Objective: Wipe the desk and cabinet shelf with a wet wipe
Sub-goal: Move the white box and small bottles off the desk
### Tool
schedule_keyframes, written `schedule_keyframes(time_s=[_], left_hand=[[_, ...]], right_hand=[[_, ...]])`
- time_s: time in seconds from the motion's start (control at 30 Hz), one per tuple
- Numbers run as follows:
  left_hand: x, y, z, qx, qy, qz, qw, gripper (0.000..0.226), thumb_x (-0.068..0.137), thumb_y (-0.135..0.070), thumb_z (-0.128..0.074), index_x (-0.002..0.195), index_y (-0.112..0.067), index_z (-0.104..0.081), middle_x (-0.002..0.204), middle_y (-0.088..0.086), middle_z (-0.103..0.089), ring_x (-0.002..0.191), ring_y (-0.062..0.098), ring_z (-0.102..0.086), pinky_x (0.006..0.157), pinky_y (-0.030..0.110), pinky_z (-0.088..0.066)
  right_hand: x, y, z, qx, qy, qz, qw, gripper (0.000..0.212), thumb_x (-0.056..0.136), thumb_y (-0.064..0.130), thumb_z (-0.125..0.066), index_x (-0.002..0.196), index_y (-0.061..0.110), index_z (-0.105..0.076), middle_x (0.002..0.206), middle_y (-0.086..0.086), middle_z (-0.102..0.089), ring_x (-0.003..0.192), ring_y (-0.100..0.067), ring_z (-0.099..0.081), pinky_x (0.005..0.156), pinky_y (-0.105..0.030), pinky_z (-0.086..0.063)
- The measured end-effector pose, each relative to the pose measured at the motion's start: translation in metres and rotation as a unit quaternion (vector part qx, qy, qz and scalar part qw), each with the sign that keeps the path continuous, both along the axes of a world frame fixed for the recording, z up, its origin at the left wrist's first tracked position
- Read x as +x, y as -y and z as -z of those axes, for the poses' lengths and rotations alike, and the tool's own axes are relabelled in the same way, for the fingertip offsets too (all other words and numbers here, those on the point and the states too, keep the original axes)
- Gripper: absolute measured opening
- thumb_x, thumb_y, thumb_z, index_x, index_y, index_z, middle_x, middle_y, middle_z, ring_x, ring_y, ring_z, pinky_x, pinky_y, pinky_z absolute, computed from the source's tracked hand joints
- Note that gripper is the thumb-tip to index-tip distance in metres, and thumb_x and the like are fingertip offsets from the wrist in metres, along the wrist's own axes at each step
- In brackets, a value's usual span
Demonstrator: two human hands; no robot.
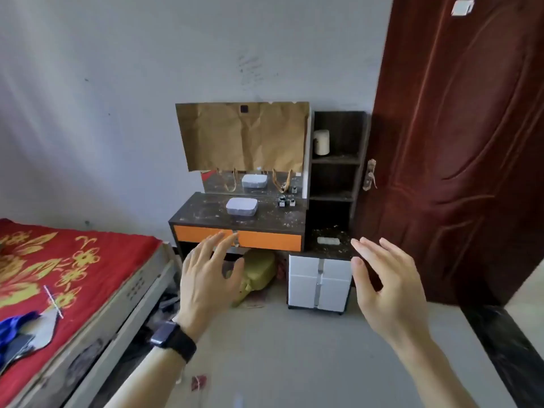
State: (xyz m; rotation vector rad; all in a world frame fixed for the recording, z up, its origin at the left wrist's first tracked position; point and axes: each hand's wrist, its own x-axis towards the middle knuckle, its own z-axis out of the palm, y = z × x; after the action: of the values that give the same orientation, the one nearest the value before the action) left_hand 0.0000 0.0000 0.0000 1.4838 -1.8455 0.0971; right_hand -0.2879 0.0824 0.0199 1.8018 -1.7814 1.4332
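In front of dusty desk (206, 212), left hand (206, 278) & right hand (388, 287) spread empty; wipe pack (242, 206) blurry.

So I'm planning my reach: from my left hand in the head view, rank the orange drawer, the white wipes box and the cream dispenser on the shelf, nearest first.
From the left hand:
1. Orange drawer, right behind the fingertips.
2. White wipes box, on the desktop above.
3. Cream dispenser, top shelf, upper right.

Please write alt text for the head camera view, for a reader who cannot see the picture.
Two empty, open hands, left hand and right hand, reach toward a dusty dark desk with an orange drawer against a grey wall. A white wipe pack lies on the desk; a dark cabinet shelf stands right, a red bed left.
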Motion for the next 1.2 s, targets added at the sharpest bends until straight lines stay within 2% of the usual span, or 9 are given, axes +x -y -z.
schedule_keyframes(time_s=[0.17, 0.33, 0.43, 0.67, 1.03, 1.2], left_hand=[[0.007, 0.033, 0.050, 0.108, 0.087, -0.023, 0.990, 0.055, 0.087, -0.053, -0.042, 0.138, -0.034, -0.053, 0.146, -0.002, -0.051, 0.137, 0.023, -0.040, 0.113, 0.043, -0.030], [0.016, 0.090, 0.076, 0.155, 0.117, -0.013, 0.981, 0.056, 0.087, -0.053, -0.043, 0.140, -0.035, -0.051, 0.149, -0.003, -0.048, 0.142, 0.022, -0.035, 0.115, 0.043, -0.026], [0.024, 0.139, 0.081, 0.165, 0.113, -0.003, 0.980, 0.058, 0.087, -0.052, -0.043, 0.141, -0.034, -0.049, 0.150, -0.004, -0.047, 0.142, 0.021, -0.035, 0.115, 0.043, -0.027], [0.057, 0.257, 0.078, 0.153, 0.087, -0.003, 0.984, 0.055, 0.087, -0.051, -0.042, 0.139, -0.035, -0.052, 0.146, -0.008, -0.050, 0.137, 0.018, -0.041, 0.113, 0.038, -0.031], [0.076, 0.413, 0.107, 0.203, 0.093, 0.005, 0.975, 0.056, 0.089, -0.051, -0.043, 0.140, -0.031, -0.051, 0.147, -0.005, -0.049, 0.137, 0.019, -0.041, 0.113, 0.040, -0.031], [0.063, 0.493, 0.120, 0.210, 0.091, 0.011, 0.973, 0.050, 0.093, -0.042, -0.056, 0.141, -0.031, -0.050, 0.148, -0.004, -0.048, 0.138, 0.021, -0.041, 0.112, 0.041, -0.032]], right_hand=[[0.006, 0.044, 0.053, 0.120, -0.009, -0.017, 0.993, 0.040, 0.094, 0.039, -0.045, 0.120, 0.021, -0.071, 0.125, 0.004, -0.067, 0.128, -0.023, -0.051, 0.107, -0.033, -0.038], [0.015, 0.111, 0.088, 0.211, -0.061, -0.023, 0.975, 0.046, 0.094, 0.046, -0.039, 0.122, 0.026, -0.069, 0.133, 0.001, -0.063, 0.132, -0.024, -0.046, 0.108, -0.042, -0.041], [0.023, 0.161, 0.095, 0.228, -0.065, -0.014, 0.971, 0.043, 0.093, 0.043, -0.044, 0.125, 0.027, -0.067, 0.137, 0.001, -0.060, 0.134, -0.023, -0.044, 0.108, -0.042, -0.040], [0.058, 0.279, 0.093, 0.260, -0.069, -0.023, 0.963, 0.052, 0.095, 0.051, -0.030, 0.136, 0.033, -0.057, 0.150, 0.004, -0.046, 0.140, -0.021, -0.037, 0.112, -0.041, -0.034], [0.082, 0.427, 0.122, 0.290, -0.030, -0.038, 0.956, 0.055, 0.095, 0.054, -0.029, 0.136, 0.030, -0.057, 0.150, 0.006, -0.046, 0.141, -0.018, -0.034, 0.114, -0.038, -0.032], [0.076, 0.505, 0.140, 0.297, -0.022, -0.044, 0.954, 0.053, 0.095, 0.051, -0.031, 0.137, 0.031, -0.057, 0.147, 0.006, -0.050, 0.141, -0.018, -0.035, 0.115, -0.036, -0.031]])
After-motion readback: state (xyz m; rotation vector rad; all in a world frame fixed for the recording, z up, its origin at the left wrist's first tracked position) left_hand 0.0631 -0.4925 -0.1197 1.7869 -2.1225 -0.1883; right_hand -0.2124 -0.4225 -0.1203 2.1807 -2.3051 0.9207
